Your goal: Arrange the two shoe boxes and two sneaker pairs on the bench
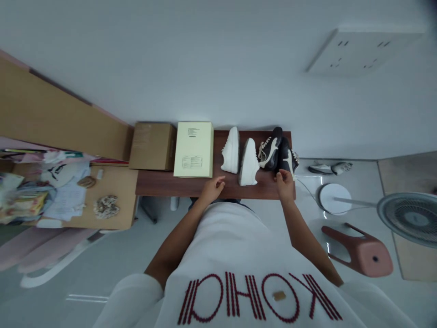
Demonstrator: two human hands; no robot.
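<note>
Two white shoes [249,162] lie on their sides in the middle of a brown wooden table [160,182]. To their right is a pair of black shoes with cream trim [272,150], the outer one at the table's right edge. My right hand [285,182] is at the near end of that outer black shoe, its fingers bent; whether they grip it is unclear. My left hand [212,189] hovers over the front edge, left of the white shoes, fingers apart and holding nothing. A pale yellow shoebox [193,148] stands left of the shoes.
A brown cardboard box [150,146] sits beside the shoebox. At far left a cluttered desk [123,196] holds papers and bags. On the right floor are a fan [413,218], a pink-brown stool [373,257] and grey shoes [331,169]. A wall rises behind the table.
</note>
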